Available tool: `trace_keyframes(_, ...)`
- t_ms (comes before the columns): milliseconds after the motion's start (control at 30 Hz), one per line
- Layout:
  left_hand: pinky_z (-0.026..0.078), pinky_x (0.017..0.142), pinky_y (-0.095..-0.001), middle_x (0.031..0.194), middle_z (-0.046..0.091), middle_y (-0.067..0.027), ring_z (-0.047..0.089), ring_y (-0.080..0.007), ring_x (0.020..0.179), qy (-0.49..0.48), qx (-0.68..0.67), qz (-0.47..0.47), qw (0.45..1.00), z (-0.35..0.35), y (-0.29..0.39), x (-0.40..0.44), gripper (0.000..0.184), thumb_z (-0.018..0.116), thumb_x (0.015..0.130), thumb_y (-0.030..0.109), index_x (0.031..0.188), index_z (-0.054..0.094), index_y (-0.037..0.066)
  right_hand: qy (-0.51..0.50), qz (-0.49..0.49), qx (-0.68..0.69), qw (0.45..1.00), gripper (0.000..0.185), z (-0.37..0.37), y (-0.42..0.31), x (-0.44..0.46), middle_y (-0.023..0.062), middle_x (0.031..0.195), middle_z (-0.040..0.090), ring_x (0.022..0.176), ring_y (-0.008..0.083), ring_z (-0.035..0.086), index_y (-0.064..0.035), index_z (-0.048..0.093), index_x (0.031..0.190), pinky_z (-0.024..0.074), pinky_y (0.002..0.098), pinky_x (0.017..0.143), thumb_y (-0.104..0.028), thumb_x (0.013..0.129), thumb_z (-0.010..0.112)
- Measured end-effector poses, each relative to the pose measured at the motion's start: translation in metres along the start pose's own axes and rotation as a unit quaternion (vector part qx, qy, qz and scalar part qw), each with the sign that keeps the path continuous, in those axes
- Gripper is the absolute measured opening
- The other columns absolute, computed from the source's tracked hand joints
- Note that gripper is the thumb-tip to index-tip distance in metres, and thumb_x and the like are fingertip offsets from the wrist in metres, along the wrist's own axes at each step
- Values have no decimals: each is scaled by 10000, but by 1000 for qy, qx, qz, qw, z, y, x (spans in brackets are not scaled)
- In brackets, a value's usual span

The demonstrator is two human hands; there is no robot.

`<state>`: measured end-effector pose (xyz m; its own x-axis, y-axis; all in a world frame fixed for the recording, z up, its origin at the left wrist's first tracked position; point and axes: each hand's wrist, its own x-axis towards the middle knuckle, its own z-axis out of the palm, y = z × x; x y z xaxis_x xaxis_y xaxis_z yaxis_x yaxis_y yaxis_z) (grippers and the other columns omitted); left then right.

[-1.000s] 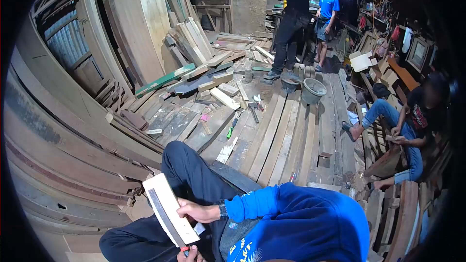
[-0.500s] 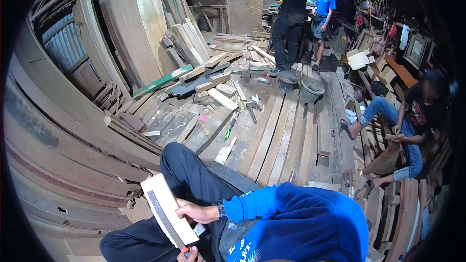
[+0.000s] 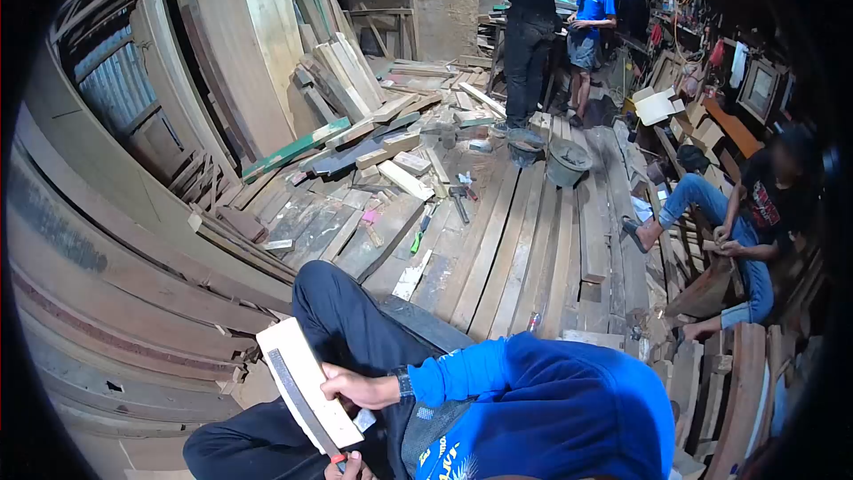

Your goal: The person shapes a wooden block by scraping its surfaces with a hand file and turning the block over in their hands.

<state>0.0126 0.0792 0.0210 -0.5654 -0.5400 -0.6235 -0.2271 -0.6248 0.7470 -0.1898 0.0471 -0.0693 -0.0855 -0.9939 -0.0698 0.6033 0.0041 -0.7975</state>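
Right hand: the right hand (image 3: 362, 388), with a dark strap (image 3: 406, 383) at its wrist, grips the right-hand edge of a pale rectangular wooden block (image 3: 304, 357). Thumb and fingers are closed on the edge, with no gap visible. The block is tilted and sits over the lap, between the legs of the dark trousers (image 3: 342, 316).

Left hand: the left hand (image 3: 353, 468), partly cut off by the lower edge of the view, is closed at the red handle (image 3: 337, 459) of a flat, dark, file-like metal tool (image 3: 304, 404). The blade lies lengthwise along the upper face of the block, nearer its left edge. Contact pressure cannot be determined.

Change: relative to the preceding second, the block and tool keep virtually the same alignment, and both grips are unaltered; no stroke of the blade is evident. The whole view has drifted slightly. The differences are in the background: the standing person in a blue shirt (image 3: 595, 7) now has the forearms brought forward, where one arm hung lower, and the standing person in dark clothing (image 3: 530, 22) now has the legs closer together. Neither change touches the work in hand. No alteration to the block's surface is discernible.
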Motion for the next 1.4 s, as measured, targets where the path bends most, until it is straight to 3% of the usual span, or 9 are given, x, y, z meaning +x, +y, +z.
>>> trace_keyframes(100,272,363,-209,524,349,65,375,-51,399,9,-7,7,1000,-7,-2,3,257,601,910,56,758,434,178,-1,27,4,1000,339,-3,13,4,18,811,425,741,85,436,-54,422,1072,382,227,640,-108,747,503)
trace_keyframes(167,284,361,-216,521,356,59,385,-58,397,-47,-216,-144,965,-18,-3,11,265,588,921,65,747,427,183,0,-12,-21,1000,316,-7,-3,4,20,812,432,723,80,439,-44,433,1052,382,222,619,-110,751,503)
trace_keyframes(200,285,362,-230,518,374,54,388,-68,392,1,-17,9,1000,-6,-4,3,267,585,928,88,734,424,176,16,-40,-13,999,285,-5,-12,3,19,815,436,708,77,428,-45,445,1028,372,215,616,-105,754,499)
trace_keyframes(300,288,363,-240,519,391,52,394,-71,391,-7,25,7,1000,-5,0,2,269,582,932,95,729,423,172,33,-70,-12,997,527,-22,-7,17,-7,917,505,712,37,428,-28,414,1305,380,182,650,-57,779,442)
trace_keyframes(700,296,355,-283,488,380,38,374,-111,359,-63,-146,-85,984,-22,-14,14,275,532,947,109,721,403,198,4,-39,-14,999,283,-6,-8,4,4,813,444,701,79,399,-42,450,1027,349,215,623,-113,758,497)
trace_keyframes(767,299,352,-270,490,383,41,387,-98,367,-7,-3,3,1000,-11,-10,7,254,560,929,75,754,411,183,18,-48,-4,999,279,-13,-10,11,4,812,441,703,79,400,-44,449,1027,355,211,631,-105,759,493)
trace_keyframes(1167,282,325,-287,455,384,29,376,-121,336,5,-30,-28,999,-14,-14,13,317,541,946,140,673,387,187,11,-26,-16,999,274,-1,-18,0,5,823,431,709,84,396,-34,448,1013,367,213,623,-93,748,488)
trace_keyframes(1267,287,337,-258,472,389,41,380,-91,352,-12,5,5,1000,-9,-12,9,296,567,936,102,700,400,167,-2,-42,7,999,508,-17,-11,12,-3,958,515,782,43,446,-43,421,1279,397,201,687,-58,773,455)
trace_keyframes(1400,286,347,-242,476,373,52,366,-72,359,-13,16,-3,1000,-2,-5,4,272,572,935,99,728,408,168,35,-67,2,997,359,0,-6,4,32,856,473,752,98,442,-16,449,1087,404,238,665,-75,733,472)
